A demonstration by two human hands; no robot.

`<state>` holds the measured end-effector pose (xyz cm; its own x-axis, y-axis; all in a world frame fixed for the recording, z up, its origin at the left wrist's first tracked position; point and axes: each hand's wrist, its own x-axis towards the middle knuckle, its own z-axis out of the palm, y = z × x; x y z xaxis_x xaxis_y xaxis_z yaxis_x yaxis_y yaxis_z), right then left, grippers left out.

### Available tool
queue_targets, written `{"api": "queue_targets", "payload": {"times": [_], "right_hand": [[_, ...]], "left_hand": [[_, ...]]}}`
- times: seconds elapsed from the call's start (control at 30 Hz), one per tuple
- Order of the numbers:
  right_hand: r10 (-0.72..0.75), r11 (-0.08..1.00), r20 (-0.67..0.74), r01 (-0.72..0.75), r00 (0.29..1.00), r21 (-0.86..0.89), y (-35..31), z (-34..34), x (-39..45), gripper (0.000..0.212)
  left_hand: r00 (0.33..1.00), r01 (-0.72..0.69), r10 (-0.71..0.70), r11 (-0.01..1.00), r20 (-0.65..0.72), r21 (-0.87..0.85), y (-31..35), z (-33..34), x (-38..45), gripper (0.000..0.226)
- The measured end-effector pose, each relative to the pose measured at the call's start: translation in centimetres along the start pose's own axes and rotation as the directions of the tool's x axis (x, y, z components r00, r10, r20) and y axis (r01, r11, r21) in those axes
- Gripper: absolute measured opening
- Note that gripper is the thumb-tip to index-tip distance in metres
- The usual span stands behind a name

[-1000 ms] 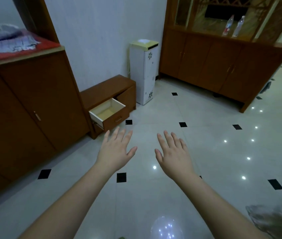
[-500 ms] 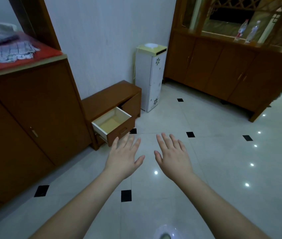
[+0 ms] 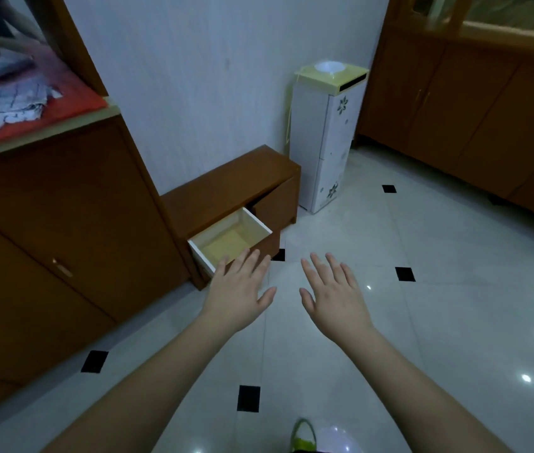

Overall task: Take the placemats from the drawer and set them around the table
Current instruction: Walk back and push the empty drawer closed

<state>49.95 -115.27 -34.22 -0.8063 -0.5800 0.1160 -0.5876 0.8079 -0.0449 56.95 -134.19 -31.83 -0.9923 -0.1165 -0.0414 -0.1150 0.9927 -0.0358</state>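
Both hands, left and right, spread flat before the pulled-out drawer, its inside showing only bare bottom.

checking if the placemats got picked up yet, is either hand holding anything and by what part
Nothing is held. The left hand and right hand are both spread open with straight fingers, in the air in front of the open drawer.
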Motion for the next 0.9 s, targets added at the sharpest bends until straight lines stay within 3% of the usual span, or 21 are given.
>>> {"api": "queue_targets", "payload": {"times": [0.23, 0.4, 0.63, 0.9], "right_hand": [[-0.066, 0.997, 0.029, 0.064, 0.997, 0.05, 3.8, 1.7, 10.3, 0.06], [-0.132, 0.99, 0.073, 0.127, 0.989, 0.069, 3.2, 4.3, 16.0, 0.06], [-0.24, 0.969, 0.095, 0.233, 0.966, 0.079, 0.8, 7.4, 25.5, 0.058], [-0.238, 0.969, 0.138, 0.224, 0.961, 0.105, -1.7, 9.4, 35.0, 0.06]], "left_hand": [[0.996, 0.076, -0.076, 0.997, 0.044, -0.009, -1.7, 1.1, 8.1, 0.069], [0.988, 0.141, -0.138, 0.989, 0.071, -0.037, -5.5, 3.5, 12.5, 0.087], [0.981, 0.188, -0.193, 0.971, -0.021, -0.144, -11.6, 6.7, 19.2, 0.068], [0.962, 0.254, -0.269, 0.947, -0.049, -0.196, -19.6, 8.0, 26.0, 0.067]]}}
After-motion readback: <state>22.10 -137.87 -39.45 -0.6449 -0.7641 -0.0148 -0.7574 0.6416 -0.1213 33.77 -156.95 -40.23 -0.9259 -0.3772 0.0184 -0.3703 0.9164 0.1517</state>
